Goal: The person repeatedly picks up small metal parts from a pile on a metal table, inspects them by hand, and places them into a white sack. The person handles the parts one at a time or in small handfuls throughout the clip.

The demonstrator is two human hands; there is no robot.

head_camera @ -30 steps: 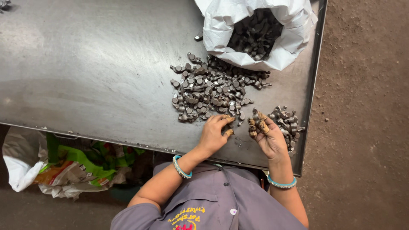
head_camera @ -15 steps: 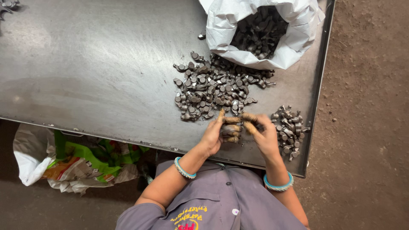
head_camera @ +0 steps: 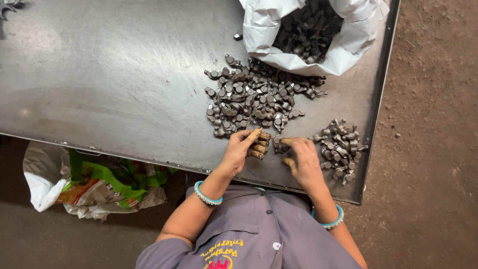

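A large heap of small dark metal parts (head_camera: 254, 97) lies on the steel table (head_camera: 109, 84) below an open white sack (head_camera: 269, 35) filled with the same parts. My left hand (head_camera: 241, 148) rests at the heap's near edge, fingers curled around a few parts. Just to its right my right hand (head_camera: 301, 158) is curled too, fingertips close to the left hand; what it holds is hidden. A smaller pile of parts (head_camera: 339, 148) sits right of my right hand, near the table's corner.
The table's near edge (head_camera: 149, 158) runs just in front of my body, and its right edge (head_camera: 381, 94) borders a dirt floor. A crumpled white and green bag (head_camera: 84, 182) lies on the floor under the table at left. A few parts (head_camera: 9, 4) sit far left.
My right hand came left from the small pile and met my left hand. My left hand has drawn a little back from the big heap.
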